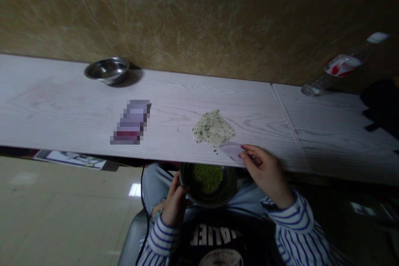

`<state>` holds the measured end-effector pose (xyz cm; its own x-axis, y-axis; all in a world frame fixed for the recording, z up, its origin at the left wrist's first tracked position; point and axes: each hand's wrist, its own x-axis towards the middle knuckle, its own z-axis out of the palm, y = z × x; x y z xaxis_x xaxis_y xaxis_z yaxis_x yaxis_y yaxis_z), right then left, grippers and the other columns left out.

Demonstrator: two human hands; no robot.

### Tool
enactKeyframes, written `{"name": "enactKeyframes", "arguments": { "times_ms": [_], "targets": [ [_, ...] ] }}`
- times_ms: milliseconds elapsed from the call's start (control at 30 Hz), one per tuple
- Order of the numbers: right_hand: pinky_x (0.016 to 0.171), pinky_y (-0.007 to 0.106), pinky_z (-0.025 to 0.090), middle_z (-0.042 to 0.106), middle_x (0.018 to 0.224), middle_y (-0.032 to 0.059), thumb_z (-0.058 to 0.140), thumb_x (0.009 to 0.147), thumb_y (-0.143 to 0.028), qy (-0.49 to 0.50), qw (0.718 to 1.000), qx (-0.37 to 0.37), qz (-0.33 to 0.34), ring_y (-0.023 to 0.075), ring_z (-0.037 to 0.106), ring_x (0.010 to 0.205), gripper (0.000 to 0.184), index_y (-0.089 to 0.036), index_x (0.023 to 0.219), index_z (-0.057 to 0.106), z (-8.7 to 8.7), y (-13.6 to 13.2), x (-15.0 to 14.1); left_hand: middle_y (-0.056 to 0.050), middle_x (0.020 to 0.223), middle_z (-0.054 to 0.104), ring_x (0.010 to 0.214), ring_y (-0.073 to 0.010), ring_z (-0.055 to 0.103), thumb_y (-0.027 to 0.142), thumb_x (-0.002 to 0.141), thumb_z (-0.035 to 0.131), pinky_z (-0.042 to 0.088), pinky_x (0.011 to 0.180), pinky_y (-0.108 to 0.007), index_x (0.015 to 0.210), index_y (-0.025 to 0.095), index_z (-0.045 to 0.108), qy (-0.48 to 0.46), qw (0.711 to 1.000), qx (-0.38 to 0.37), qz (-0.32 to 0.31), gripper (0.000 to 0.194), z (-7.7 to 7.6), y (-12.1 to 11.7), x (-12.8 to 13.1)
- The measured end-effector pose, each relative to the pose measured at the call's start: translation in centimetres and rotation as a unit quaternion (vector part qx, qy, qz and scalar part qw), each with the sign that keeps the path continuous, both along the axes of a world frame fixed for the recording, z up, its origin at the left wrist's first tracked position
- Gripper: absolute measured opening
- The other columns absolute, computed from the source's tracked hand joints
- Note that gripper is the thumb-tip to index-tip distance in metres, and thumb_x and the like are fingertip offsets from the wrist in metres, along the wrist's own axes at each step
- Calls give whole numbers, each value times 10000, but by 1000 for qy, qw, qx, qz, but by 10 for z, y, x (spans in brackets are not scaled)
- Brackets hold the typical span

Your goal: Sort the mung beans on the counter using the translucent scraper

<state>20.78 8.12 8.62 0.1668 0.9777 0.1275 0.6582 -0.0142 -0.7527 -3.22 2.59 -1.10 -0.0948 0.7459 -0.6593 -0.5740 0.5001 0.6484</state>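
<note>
My left hand (176, 201) grips the left rim of a bowl (229, 193) in my lap, just under the table's front edge. Small green beans (208, 178), like mung beans, lie inside it. Between the thumb and fingers of my right hand (264, 170) is a clear, curved plastic protractor (231, 151), held low over the table edge. Its tip is close to the near side of a pile of white rice mixed with green beans (213, 128). A few loose beans lie between the pile and the protractor.
On the pale wood-grain table (174, 91) a steel bowl (107, 70) stands by the wall, left of the pile. A pixelated phone-like object (131, 122) lies nearer. A clear plastic bottle (341, 66) stands at the right, beside a dark object (382, 106).
</note>
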Motion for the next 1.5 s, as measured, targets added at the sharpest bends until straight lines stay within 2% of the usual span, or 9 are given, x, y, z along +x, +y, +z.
{"name": "enactKeyframes", "arguments": {
  "times_ms": [200,367,533,667,833,1067,1333,1500],
  "targets": [
    [722,365,599,789,913,105,580,870,-344,-9,1000,9,9,243,748,794,293,-189,1060,740,-3,9,-1,-96,1256,623,1021,-294,583,284,647,698,547,668,-364,1346,264,542,3,1000,-2,-4,716,2,0,-2],
    [719,360,602,788,879,99,588,863,-341,-23,999,23,3,241,746,773,298,-176,1054,746,2,14,3,-98,1262,609,1022,-298,581,302,643,694,537,637,-347,1394,268,503,8,1000,-5,-10,775,4,0,-4],
    [758,339,609,796,916,94,591,875,-316,-32,998,39,39,228,753,803,275,-180,1050,754,5,13,2,-84,1295,589,1035,-296,573,284,637,684,544,641,-354,1403,282,496,10,1000,-11,-11,789,4,1,-6],
    [739,328,608,802,940,96,579,890,-291,-50,996,44,64,226,757,811,273,-175,1060,759,7,14,-2,-72,1215,637,973,-273,595,263,637,677,537,621,-333,1362,266,544,16,1000,1,-8,737,9,1,-4],
    [734,324,607,804,964,97,583,889,-274,-63,993,51,84,230,761,831,256,-179,1038,766,12,15,-1,-99,1248,635,972,-276,598,266,648,683,532,625,-330,1383,251,530,20,1000,-1,0,752,12,2,-5],
    [730,312,606,806,966,91,575,893,-264,-56,993,45,96,222,762,834,250,-184,1038,763,11,17,-7,-92,1304,624,1005,-278,619,256,661,699,556,719,-366,1447,284,473,-1,1000,11,0,818,7,0,-10],
    [744,319,608,804,949,79,595,886,-290,-32,996,23,80,218,757,843,251,-205,1058,757,7,16,-8,-91,1256,645,1024,-308,632,271,633,705,559,749,-397,1376,275,544,8,1000,17,-6,760,7,-2,-8],
    [738,314,605,803,942,76,592,893,-276,-13,994,11,109,207,754,828,253,-202,1072,755,4,21,-21,-82,1248,656,1024,-317,637,270,624,710,563,753,-410,1354,270,560,11,1000,16,8,745,13,-2,-6]
  ]
}}
